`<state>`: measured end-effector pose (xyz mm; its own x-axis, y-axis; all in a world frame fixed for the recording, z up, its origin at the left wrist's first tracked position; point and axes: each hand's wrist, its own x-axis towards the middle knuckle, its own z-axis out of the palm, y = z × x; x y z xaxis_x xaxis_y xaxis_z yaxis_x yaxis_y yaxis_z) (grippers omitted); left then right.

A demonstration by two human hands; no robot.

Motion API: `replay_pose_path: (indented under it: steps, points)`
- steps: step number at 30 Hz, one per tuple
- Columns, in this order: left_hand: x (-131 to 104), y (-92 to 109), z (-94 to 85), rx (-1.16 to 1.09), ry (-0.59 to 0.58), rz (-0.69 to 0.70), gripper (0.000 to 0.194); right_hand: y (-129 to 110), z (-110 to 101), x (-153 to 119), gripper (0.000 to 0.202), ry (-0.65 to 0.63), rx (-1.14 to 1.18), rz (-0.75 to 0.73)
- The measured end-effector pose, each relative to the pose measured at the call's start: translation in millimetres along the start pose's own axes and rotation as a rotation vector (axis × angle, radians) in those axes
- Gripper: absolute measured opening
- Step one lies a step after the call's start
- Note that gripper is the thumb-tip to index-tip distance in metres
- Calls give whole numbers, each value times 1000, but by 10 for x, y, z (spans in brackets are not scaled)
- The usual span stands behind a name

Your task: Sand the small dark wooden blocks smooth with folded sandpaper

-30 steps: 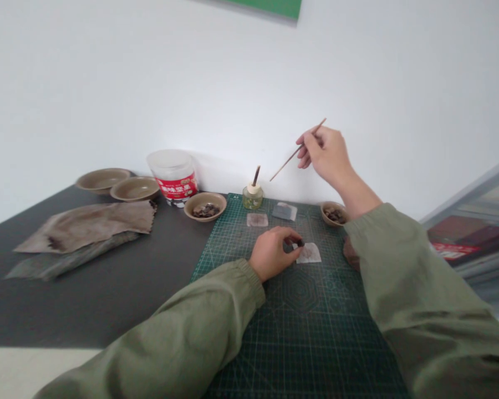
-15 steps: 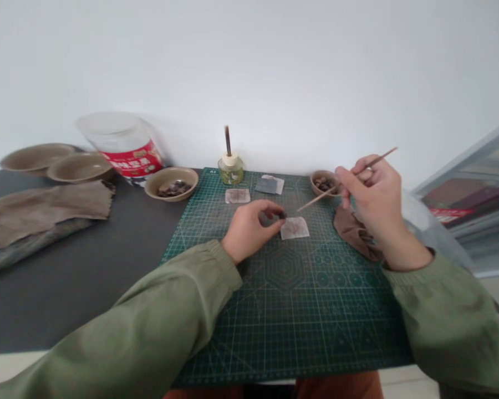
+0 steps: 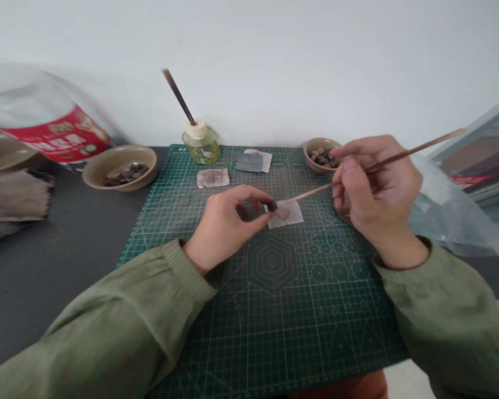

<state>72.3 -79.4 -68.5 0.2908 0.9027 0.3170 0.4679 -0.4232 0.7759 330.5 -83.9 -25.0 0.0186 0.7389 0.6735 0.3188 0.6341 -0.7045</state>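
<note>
A small dark pebble (image 3: 271, 205) is pinched between the thumb and forefinger of my left hand (image 3: 228, 221), just above the cutting mat. My right hand (image 3: 374, 191) grips a thin wooden stick (image 3: 314, 192) like a pen. Its pale tip reaches the pebble's side; whether they touch I cannot tell. Beneath the pebble and the tip lies a stained white paper piece (image 3: 289, 215) on the green cutting mat (image 3: 274, 327). A small bowl (image 3: 316, 166) of similar pebbles stands behind my right hand, partly covered by the fingers.
A bowl (image 3: 92, 176) with several dark pebbles stands left of the mat. At the back are a glass jar (image 3: 202, 147) holding dark sticks, a stained paper (image 3: 213, 178) and grey sheets (image 3: 249, 162). Farther left are a red-labelled plastic tub (image 3: 62, 136) and brown cloth (image 3: 20, 197). Clear plastic (image 3: 444, 205) lies right.
The stick's tip has come down and left to the pebble, as my right hand lowered slightly. My left hand still pinches the pebble. The view has moved closer to the mat.
</note>
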Motion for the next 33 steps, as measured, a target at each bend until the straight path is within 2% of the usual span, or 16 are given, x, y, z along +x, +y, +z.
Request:
replay_pose_path:
  steps: [7,14,20,27,33]
  points:
    - [-8,40,-4,-1,-13,-3,20,-22,-20,-76,31,-130,-161,-45]
    - [-13,75,0,-20,-5,-24,16,8,-29,-55,27,-341,-154,-89]
    - [-11,50,2,-63,-20,-30,19,-3,14,-74,32,-260,-108,-53]
    - [-22,1,59,-349,-59,-134,25,7,34,-74,30,-296,-84,-38]
    - [-15,31,62,-416,-50,-173,31,-9,21,-86,32,-272,-61,9]
